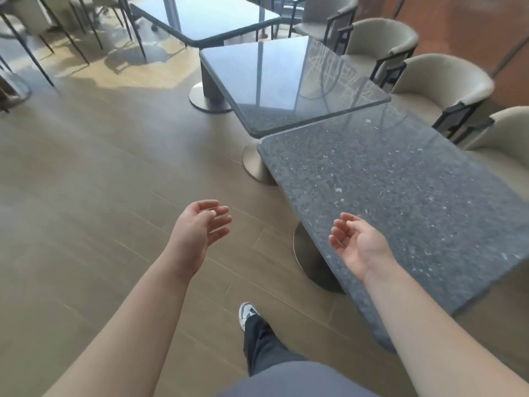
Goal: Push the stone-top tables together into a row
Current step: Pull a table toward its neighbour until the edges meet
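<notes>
Three dark speckled stone-top tables run diagonally from near right to far centre. The nearest table [406, 196] has its far edge against the middle table [286, 81], though the two tops are slightly offset and angled. The far table [200, 15] sits close to the middle one at a corner. My left hand [200, 227] hovers over the floor, palm up, fingers loosely apart, holding nothing. My right hand [357, 245] is above the near table's left edge, palm up and empty, not gripping it.
Beige upholstered chairs [440, 84] line the right side of the tables. Round metal pedestal bases [254, 164] stand under the tops. Thin black chair legs [43, 53] fill the far left. Wood-plank floor [86, 196] spreads to the left. My shoe [247, 313] steps forward below.
</notes>
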